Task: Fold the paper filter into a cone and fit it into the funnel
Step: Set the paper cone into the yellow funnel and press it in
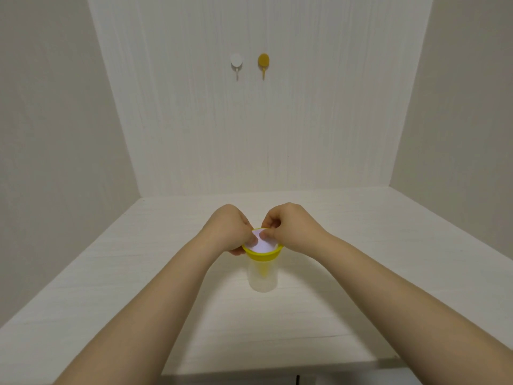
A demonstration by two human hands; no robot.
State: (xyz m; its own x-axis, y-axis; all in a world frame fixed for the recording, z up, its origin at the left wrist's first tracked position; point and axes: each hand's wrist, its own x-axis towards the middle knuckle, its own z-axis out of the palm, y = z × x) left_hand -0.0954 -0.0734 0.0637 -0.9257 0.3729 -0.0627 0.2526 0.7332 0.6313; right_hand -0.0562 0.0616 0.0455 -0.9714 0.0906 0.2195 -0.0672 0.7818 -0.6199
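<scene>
A yellow funnel (262, 256) sits in the mouth of a clear plastic cup (263, 279) standing upright on the white table. Its yellow stem shows through the cup wall. White filter paper (265, 245) lies inside the funnel's bowl, just below the rim. My left hand (228, 228) is at the funnel's left rim, fingertips curled onto the paper's left edge. My right hand (291, 226) is at the far right rim, thumb and fingers pinching the paper's upper edge. The hands hide the far part of the rim.
The white table (138, 287) is boxed in by white walls at the left, right and back. A white hook (236, 63) and a yellow hook (263, 63) are stuck on the back wall. The table's front edge runs along the bottom.
</scene>
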